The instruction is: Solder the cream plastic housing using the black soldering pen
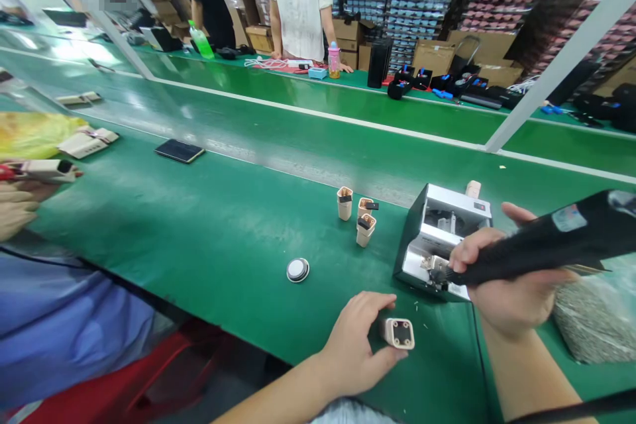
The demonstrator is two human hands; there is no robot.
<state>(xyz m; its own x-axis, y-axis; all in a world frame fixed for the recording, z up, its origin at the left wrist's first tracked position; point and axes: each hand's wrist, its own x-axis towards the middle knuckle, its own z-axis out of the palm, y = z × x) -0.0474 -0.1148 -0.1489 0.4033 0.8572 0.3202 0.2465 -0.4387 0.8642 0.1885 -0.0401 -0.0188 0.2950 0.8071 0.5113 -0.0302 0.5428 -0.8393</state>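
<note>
My left hand (355,341) is curled around a small cream plastic housing (411,334), thumb at its near side. The housing's end faces me, with a dark middle and screw holes at its corners. My right hand (517,281) grips a black electric screwdriver (536,242), tilted with its tip down at the front of a silver and black screw feeder (437,215). The exact tip contact is blurred. Left of the feeder stand several similar cream housings (344,204), with small black parts at their tops. A round white and grey disc (297,269) lies nearer the middle.
A bag of small screws (593,321) lies at the right. A phone (179,150) rests on the green table, and a co-worker's hand (17,209) holds a cream device at far left. A white frame post (561,53) slants across the right. Other people stand across the bench.
</note>
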